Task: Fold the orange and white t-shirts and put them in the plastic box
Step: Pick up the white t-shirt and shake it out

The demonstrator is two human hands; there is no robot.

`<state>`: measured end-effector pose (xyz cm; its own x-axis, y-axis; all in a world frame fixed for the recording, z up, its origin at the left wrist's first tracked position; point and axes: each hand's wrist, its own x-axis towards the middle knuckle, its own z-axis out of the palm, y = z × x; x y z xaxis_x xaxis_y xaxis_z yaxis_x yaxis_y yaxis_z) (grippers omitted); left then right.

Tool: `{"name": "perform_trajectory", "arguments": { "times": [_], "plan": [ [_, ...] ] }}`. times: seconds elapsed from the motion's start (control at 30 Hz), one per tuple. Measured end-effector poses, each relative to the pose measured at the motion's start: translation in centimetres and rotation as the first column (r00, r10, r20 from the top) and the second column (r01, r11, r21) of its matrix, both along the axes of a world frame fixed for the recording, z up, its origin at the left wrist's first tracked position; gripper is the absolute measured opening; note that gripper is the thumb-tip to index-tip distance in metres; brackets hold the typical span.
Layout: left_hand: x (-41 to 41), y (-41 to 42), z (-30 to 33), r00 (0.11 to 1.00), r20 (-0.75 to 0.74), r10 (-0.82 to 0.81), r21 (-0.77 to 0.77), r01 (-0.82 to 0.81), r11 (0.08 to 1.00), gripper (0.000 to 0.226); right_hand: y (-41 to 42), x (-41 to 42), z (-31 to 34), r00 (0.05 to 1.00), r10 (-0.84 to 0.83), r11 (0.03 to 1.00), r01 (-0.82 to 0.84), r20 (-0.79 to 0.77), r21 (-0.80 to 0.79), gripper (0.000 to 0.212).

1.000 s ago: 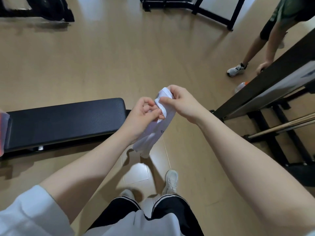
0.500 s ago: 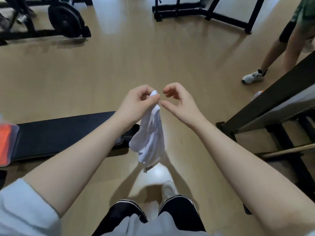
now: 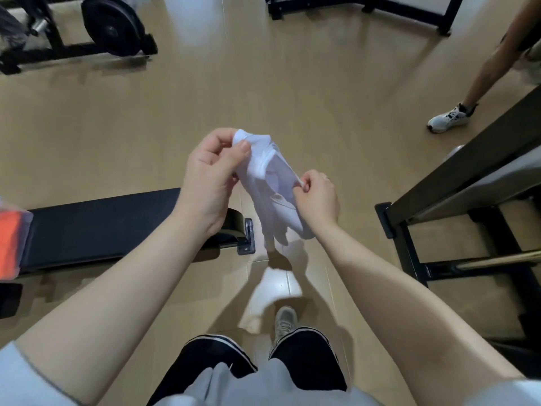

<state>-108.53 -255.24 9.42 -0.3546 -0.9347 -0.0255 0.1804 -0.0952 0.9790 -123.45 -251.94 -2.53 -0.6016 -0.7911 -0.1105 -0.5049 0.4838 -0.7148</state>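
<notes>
Right hand [image 3: 317, 197] newly on white t-shirt [image 3: 272, 183]

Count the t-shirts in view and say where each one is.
2. The white t-shirt hangs in the air, pinched by the left hand and right hand. The orange t-shirt sits in the plastic box at the left edge, partly cropped.

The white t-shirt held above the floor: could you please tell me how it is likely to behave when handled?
Probably floppy: the white t-shirt sags and bunches below the left hand. Likely light, since the right hand holds an edge with only a fingertip pinch. It may need the bench to fold flat.
</notes>
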Motion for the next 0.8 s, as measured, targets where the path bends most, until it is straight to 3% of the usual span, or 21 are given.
{"name": "perform_trajectory", "arguments": {
  "times": [0.03,0.13,0.23,0.33,0.43,0.5,0.63,0.73,0.8],
  "plan": [
    [0.3,-0.1,-0.1,0.999,-0.036,0.027,0.010,-0.026,1.000,0.015,0.0,-0.8,-0.6,1.000,-0.018,0.999,0.018,-0.014,0.031,0.004],
    [1.6,-0.9,-1.0,0.983,-0.091,0.160,0.060,-0.155,0.986,0.017,1.0,-3.2,-2.0,0.997,-0.080,0.985,0.078,0.003,0.151,0.024],
    [3.0,-2.1,-3.1,0.926,-0.143,0.348,0.241,-0.309,0.920,0.017,3.0,-5.7,-3.6,0.997,-0.075,0.968,0.081,-0.034,0.238,0.040],
    [2.7,-2.2,-5.0,0.916,-0.170,0.363,0.379,-0.279,0.882,0.017,4.5,-7.4,-3.9,0.994,-0.110,0.943,0.101,0.012,0.316,0.046],
    [0.8,-1.5,-6.1,0.968,-0.002,0.252,0.360,-0.235,0.903,0.016,4.3,-7.2,-3.0,0.900,-0.283,0.924,0.163,0.333,0.345,0.041],
    [-0.4,-1.3,-6.6,0.975,0.114,0.188,0.316,-0.215,0.924,0.012,3.9,-6.5,-2.1,0.817,-0.303,0.932,0.147,0.490,0.332,0.035],
    [-1.6,-1.6,-7.9,0.956,0.287,0.054,0.188,-0.111,0.976,0.005,3.1,-5.5,-1.6,0.776,-0.221,0.959,0.064,0.591,0.275,0.041],
    [-1.2,-2.9,-9.3,0.893,0.447,-0.043,0.112,-0.008,0.994,0.017,2.4,-4.9,-1.8,0.701,-0.192,0.972,0.037,0.687,0.233,0.035],
    [-0.8,-4.7,-10.4,0.848,0.521,-0.098,0.103,0.051,0.993,0.031,1.9,-4.7,-2.3,0.704,-0.193,0.974,0.053,0.684,0.220,0.041]
  ]
}}
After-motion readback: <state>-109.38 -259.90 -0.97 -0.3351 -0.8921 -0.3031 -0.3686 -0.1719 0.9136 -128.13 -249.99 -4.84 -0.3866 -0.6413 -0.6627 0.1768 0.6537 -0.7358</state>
